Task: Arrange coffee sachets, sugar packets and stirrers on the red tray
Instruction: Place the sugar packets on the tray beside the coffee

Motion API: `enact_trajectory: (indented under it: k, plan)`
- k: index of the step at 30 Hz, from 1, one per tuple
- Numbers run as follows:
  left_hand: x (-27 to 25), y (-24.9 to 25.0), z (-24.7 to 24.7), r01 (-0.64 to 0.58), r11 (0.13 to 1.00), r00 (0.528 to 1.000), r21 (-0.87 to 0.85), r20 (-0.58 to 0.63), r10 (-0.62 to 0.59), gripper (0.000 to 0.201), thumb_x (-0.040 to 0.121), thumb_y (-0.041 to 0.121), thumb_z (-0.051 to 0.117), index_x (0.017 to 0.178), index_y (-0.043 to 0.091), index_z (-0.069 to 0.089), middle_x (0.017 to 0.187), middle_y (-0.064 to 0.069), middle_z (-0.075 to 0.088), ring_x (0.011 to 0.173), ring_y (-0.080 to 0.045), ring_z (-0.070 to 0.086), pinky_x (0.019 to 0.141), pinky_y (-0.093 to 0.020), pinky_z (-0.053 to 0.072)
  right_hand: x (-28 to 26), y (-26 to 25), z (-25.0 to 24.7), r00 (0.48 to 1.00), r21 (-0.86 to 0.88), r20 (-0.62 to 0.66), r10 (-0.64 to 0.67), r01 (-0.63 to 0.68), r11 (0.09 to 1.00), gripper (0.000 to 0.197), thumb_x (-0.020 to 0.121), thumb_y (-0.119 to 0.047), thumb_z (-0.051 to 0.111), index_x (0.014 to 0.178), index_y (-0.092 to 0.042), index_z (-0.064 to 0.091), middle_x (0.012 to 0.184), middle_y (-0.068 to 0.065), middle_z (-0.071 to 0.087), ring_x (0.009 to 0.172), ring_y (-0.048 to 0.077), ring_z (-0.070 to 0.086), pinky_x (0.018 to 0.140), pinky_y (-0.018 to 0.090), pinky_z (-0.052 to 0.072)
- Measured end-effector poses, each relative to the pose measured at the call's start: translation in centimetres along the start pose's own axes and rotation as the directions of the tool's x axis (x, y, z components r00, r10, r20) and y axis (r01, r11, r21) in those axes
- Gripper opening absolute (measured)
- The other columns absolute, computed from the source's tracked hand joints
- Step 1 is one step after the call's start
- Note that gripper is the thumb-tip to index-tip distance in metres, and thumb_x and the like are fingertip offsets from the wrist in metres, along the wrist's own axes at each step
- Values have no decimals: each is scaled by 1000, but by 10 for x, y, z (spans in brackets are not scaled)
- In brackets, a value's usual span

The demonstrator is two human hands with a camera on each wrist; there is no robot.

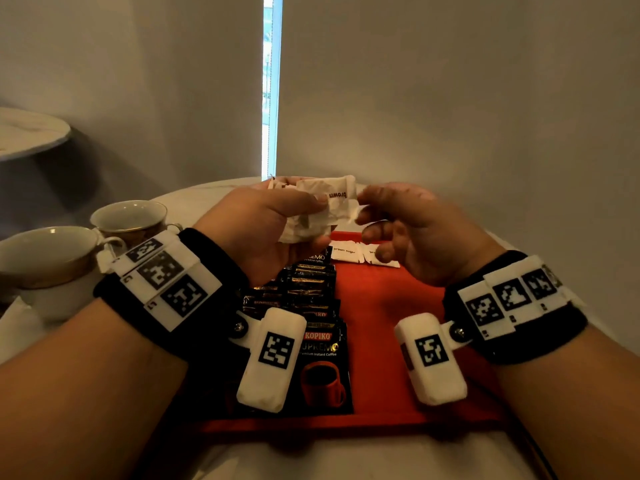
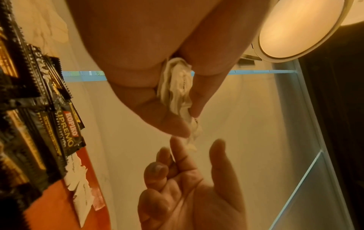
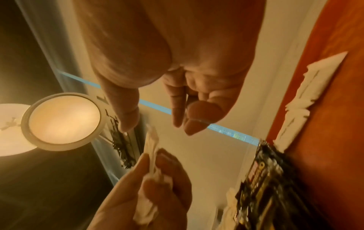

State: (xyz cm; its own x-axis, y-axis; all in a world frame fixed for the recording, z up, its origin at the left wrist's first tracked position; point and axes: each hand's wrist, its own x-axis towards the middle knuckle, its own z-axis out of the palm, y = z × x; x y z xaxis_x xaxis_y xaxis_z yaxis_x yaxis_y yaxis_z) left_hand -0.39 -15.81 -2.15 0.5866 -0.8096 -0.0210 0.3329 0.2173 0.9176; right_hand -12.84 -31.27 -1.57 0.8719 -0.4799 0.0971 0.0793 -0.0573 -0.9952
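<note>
Ok, L to R. Far left of the left hand: two white teacups on the white table, well apart from the tray.

Left hand is raised over the far-left part of the red tray, fingers and thumb curled round a crumpled bunch of white sugar packets; "brown" printed on one. Left wrist view: bunch pinched btwn thumb and fingers, its end sticking out past the fingertips toward the other hand.

Below/behind the left hand: black Kopiko coffee sachets in an overlapping row down the tray's left side, nearest one face up w/ a red cup picture. Same row at the left edge of the left wrist view.

Right hand just right of the bunch, at about the same height, holding nothing; fingers loosely bent, thumb and index tip right by the bunch's edge. Contact w/ the paper: can't tell. Right wrist view: thumb and fingers apart, nothing btwn them.

Under the right hand: two sugar packets on tray lying flat side by side at the far edge, just right of the sachet row's far end.

No stirrers seen in any view.
</note>
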Motion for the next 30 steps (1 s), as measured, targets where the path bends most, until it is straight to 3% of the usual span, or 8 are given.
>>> enact_trajectory:
  k: [5, 9, 13, 17, 20, 22, 24, 30]
  plan:
    - [0, -2, -2, -30, 999, 999, 38, -21, 31, 50, 88, 7, 69, 135, 2, 54, 110, -15, 67, 64, -15, 68, 50, -25, 51, -5, 3, 18, 999, -53, 26, -33, 35, 998, 23, 76, -22, 75, 94, -11, 66, 77, 2, 65, 62, 14, 56, 51, 27, 35]
    - [0, -1, -1, -22, 999, 1000, 42, -18, 23, 22, 88, 7, 68, 108, 9, 59, 103, -15, 68, 63, -17, 68, 50, -26, 51, -5, 3, 20, 999, -5, -32, -44, 44, 999, 4, 88, -7, 65, 90, -9, 64, 76, 5, 63, 59, 14, 55, 50, 26, 34]
    - [2, 0, 0, -32, 999, 999, 21, -18, 33, 12, 94, 2, 61, 102, 10, 61, 102, -17, 69, 70, -24, 73, 54, -30, 57, -2, 1, 19, 996, 106, -62, -57, 64, 992, 6, 92, -4, 57, 97, -6, 60, 79, 6, 67, 64, 14, 61, 52, 25, 41]
    - [1, 2, -2, -16, 1000, 999, 21, -30, 16, 30, 95, -6, 46, 107, 14, 63, 119, -19, 65, 88, -31, 74, 58, -32, 59, 1, 3, 17, 988, 273, -124, -96, 127, 953, 5, 89, -4, 53, 93, -8, 54, 87, 10, 67, 74, 19, 67, 51, 27, 52]
    - [-2, 4, -1, -21, 1000, 1000, 10, -22, 21, 31, 92, -4, 46, 103, 16, 66, 110, -15, 66, 81, -25, 67, 53, -27, 52, 1, 4, 19, 987, 272, -120, -103, 133, 953, 14, 94, 0, 49, 105, -5, 56, 83, 7, 68, 69, 17, 67, 51, 26, 52]
    - [-5, 3, 1, -28, 999, 999, 21, 19, 27, 18, 84, 3, 62, 97, 16, 67, 102, -11, 67, 76, -20, 62, 53, -25, 48, -1, 4, 24, 990, 226, -93, -108, 127, 966, 10, 94, 0, 52, 100, -5, 59, 75, 4, 68, 61, 12, 63, 50, 24, 48]
    - [-6, 2, 1, -41, 996, 997, 84, 76, 34, 24, 71, 15, 73, 93, 16, 65, 89, -6, 69, 69, -16, 62, 55, -24, 45, -2, 5, 27, 991, 189, -76, -109, 122, 974, 10, 92, 0, 55, 97, -5, 63, 75, 5, 67, 61, 13, 59, 50, 25, 42]
    - [-2, -2, 2, -54, 992, 996, 114, 76, 46, 10, 85, 10, 67, 88, 15, 59, 77, -8, 70, 59, -16, 64, 45, -23, 47, -4, 6, 32, 990, 148, -54, -129, 136, 980, 23, 75, -8, 66, 98, -6, 66, 78, 8, 66, 63, 18, 54, 53, 30, 35]
